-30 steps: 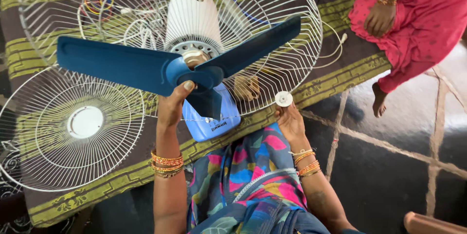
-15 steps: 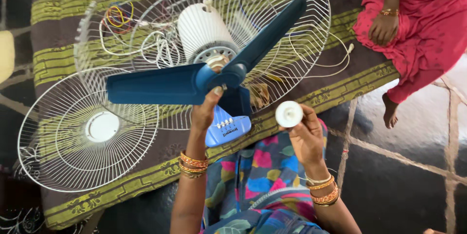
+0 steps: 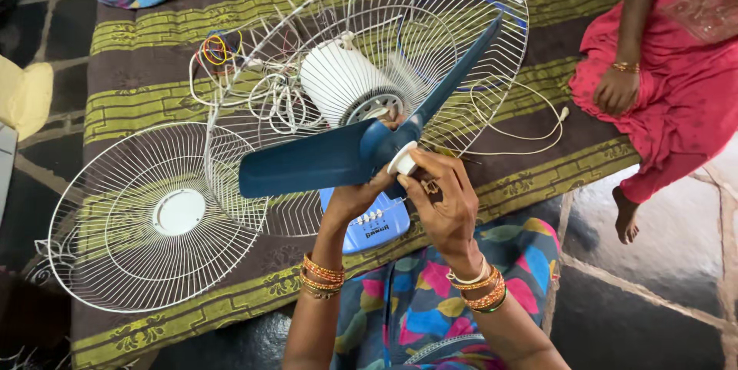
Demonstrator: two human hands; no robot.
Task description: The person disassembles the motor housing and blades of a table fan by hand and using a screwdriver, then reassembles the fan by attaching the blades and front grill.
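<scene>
While your left hand (image 3: 357, 197) steadies the blue blade (image 3: 338, 156) on the motor (image 3: 346, 84), your right hand (image 3: 442, 197) pinches the white cap (image 3: 402, 159) against its hub, apparently not yet tightened, and the front grille (image 3: 154, 216) lies unattached at left.

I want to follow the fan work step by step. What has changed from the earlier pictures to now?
The right hand has carried the small white cap from beside the blade up to the hub of the blue fan blade and presses it there. The left hand still steadies the hub from below. The loose front grille still lies flat on the striped mat.
</scene>
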